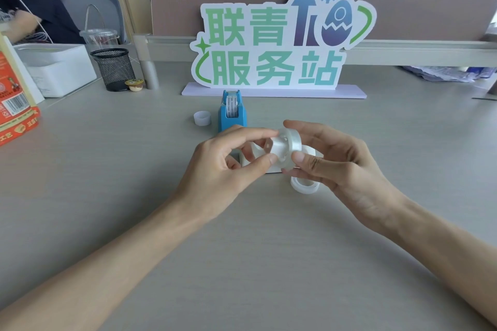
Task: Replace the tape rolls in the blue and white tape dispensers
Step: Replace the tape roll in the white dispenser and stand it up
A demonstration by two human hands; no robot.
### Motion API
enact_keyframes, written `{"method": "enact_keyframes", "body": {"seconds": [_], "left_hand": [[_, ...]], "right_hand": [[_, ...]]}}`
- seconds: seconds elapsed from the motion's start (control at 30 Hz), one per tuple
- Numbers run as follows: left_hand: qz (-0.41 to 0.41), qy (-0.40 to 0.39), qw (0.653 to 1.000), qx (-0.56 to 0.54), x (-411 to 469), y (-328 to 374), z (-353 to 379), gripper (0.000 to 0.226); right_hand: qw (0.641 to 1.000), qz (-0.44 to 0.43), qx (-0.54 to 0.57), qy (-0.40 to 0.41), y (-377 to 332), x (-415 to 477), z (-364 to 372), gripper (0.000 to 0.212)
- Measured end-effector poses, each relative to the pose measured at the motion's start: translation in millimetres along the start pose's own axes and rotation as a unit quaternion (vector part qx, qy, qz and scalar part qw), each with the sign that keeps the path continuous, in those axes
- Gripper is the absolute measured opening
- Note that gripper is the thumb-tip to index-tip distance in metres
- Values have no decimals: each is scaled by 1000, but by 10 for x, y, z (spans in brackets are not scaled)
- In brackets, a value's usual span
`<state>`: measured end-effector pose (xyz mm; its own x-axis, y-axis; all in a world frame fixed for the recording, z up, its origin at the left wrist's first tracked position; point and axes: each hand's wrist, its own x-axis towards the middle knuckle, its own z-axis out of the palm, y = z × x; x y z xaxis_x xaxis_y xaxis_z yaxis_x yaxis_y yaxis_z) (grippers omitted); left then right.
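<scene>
Right hand (pixel 338 158) grip closed on clear tape roll (pixel 291 144); left hand (pixel 228 161) fingertips pinch white hub (pixel 274 146) at roll's core. Step: likely fitting hub into roll. White dispenser (pixel 258 154) just beneath grips, blue dispenser (pixel 232 113) beyond, loaded. Next: seat assembly into white dispenser.

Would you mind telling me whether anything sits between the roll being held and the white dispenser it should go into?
Only the hands themselves. The clear tape roll is held by the left hand and right hand directly above the white dispenser, which they largely hide. Nothing else visible sits between them.
</scene>
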<state>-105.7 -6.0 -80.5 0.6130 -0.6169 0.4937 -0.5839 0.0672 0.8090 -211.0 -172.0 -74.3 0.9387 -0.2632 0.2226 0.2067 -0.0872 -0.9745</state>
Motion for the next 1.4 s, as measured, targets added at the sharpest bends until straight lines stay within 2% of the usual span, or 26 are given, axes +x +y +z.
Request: {"method": "enact_keyframes", "body": {"seconds": [0.43, 1.2, 1.4], "left_hand": [[18, 1, 999, 33, 6, -62, -5, 27], [57, 11, 992, 110, -6, -86, -11, 27], [66, 13, 990, 127, -20, -56, -11, 28]], "right_hand": [[1000, -2, 12, -23, 42, 12, -27, 44], [999, -29, -24, 4, 74, -4, 16, 43], [997, -26, -66, 20, 59, -27, 51, 41]]}}
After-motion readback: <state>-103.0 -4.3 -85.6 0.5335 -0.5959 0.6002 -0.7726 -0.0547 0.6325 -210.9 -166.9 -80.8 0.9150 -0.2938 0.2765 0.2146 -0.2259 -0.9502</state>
